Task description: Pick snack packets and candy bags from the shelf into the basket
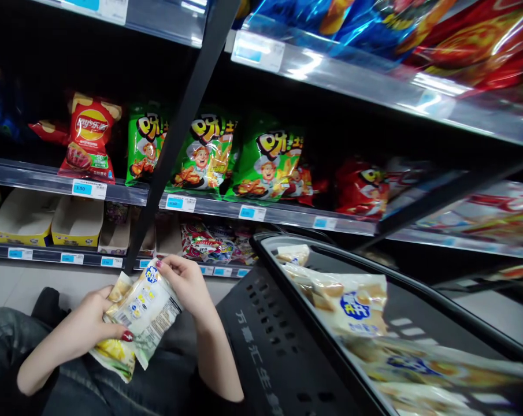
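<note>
Above my lap, my left hand (pixel 92 320) is closed around a few small snack packets, its thumb across their lower edge. The uppermost snack packet (pixel 155 309) shows its pale back with printed text and a barcode. Beneath it pokes out a yellow-and-green packet (pixel 116 352), partly hidden. My right hand (pixel 187 283) pinches the upper corner of the uppermost packet between thumb and fingers. Right beside my right forearm stands a black shopping basket (pixel 261 329). Several cream-coloured snack packets with blue logos lie inside, one packet (pixel 356 303) near its left wall.
A shelf ahead carries green chip bags (pixel 267 167) and a red chip bag (pixel 88 138). Lower down are open cardboard trays (pixel 77 219) and small candy bags (pixel 213 242). A dark slanting post (pixel 174 138) divides the shelves. Blue and red bags fill the top shelf.
</note>
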### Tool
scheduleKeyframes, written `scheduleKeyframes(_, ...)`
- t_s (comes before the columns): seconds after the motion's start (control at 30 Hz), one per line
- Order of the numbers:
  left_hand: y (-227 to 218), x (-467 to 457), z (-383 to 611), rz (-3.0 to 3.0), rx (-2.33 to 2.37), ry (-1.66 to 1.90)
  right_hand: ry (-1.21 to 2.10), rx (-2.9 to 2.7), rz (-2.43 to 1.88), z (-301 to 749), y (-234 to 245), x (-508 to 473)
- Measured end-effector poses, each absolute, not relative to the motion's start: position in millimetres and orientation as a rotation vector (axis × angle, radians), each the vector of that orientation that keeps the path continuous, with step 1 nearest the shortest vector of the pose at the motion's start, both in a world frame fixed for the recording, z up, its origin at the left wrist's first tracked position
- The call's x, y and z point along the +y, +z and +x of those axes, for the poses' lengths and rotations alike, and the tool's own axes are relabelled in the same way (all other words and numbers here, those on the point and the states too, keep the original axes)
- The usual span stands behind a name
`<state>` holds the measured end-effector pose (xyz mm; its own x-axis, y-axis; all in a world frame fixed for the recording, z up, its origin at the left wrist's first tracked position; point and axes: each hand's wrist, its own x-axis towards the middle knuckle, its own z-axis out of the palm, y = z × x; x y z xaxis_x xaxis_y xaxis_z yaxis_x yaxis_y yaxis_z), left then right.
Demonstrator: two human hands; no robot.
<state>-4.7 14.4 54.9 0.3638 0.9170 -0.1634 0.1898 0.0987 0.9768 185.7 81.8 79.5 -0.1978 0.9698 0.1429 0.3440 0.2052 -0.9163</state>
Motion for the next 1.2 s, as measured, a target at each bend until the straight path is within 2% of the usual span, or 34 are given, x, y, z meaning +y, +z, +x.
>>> scheduleKeyframes(0.3, 35.3, 29.1, -21.3, 0.963, 0.691, 0.746, 1.466, -1.391, -1.117, 186.7, 98.8, 67.9)
scheduleKeyframes(0.47, 30.4, 30.1, -21.9, 0.944, 0.663, 0.758, 1.442, -1.457, -1.144, 188.3, 109.1, 58.1)
scheduleKeyframes(0.6, 29.3, 33.3, -19.7, 1.006, 0.758, 0.905, 1.461, -1.661, -1.076, 197.4, 115.2, 53.9)
scheduleKeyframes(0.9, 28.0, 33.7, -21.3, 1.443, 1.088, 1.157, 0.986, -2.008, -0.997, 205.6, 133.6, 40.6)
scheduleKeyframes(1.0, 26.7, 33.4, -21.8, 1.431, 1.054, 1.139, 1.016, -1.968, -1.009, 204.9, 133.0, 41.1)
scheduleKeyframes(1.2, 33.8, 27.2, -14.9, 1.115, 0.817, 0.999, 1.267, -1.528, -1.129, 201.3, 108.7, 62.7)
